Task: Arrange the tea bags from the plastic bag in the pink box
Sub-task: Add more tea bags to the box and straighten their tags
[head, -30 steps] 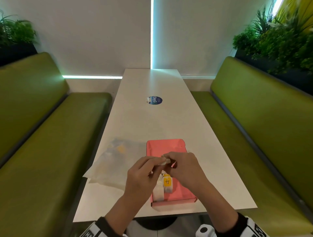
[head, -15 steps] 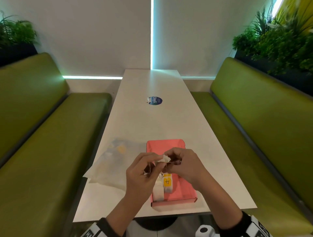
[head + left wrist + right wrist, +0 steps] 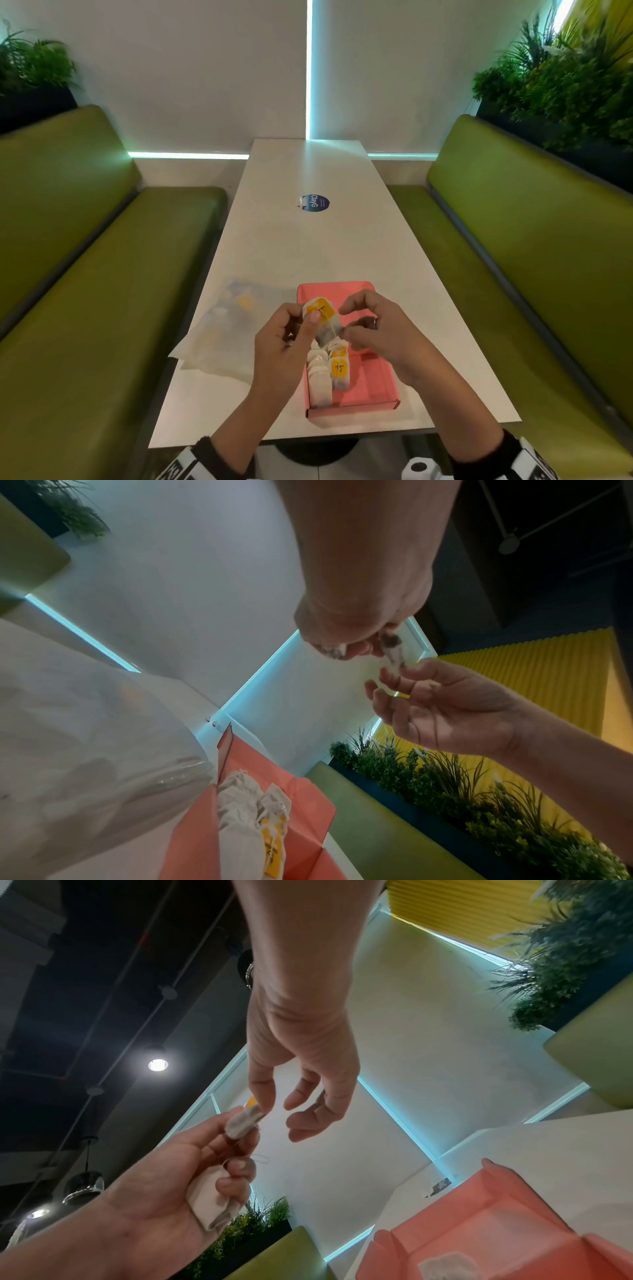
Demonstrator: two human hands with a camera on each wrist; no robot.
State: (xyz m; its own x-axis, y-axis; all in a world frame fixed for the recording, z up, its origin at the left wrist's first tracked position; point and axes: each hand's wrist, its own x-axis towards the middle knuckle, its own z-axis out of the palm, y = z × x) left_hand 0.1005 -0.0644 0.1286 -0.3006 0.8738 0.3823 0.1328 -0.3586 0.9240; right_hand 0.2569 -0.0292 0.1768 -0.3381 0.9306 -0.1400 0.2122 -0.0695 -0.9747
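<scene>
Head view: a long white table runs away from the person toward a pale wall, with a green padded bench along each long side and leafy plants behind the bench backs. Thin strips of cool blue light cross the wall. A round dark blue sticker sits on the table beyond the pink box, which lies open near the table's near edge. Inside the box, along its left wall, several tea bags with yellow tags lie in a row. Just left of the box lies the clear plastic bag, flat on the table. Above the box, the left hand pinches one tea bag between thumb and fingers. The right hand, fingers loosely curled, pinches the tea bag's lower edge at its fingertips. The right wrist view shows a dark ceiling with round lamps overhead.
</scene>
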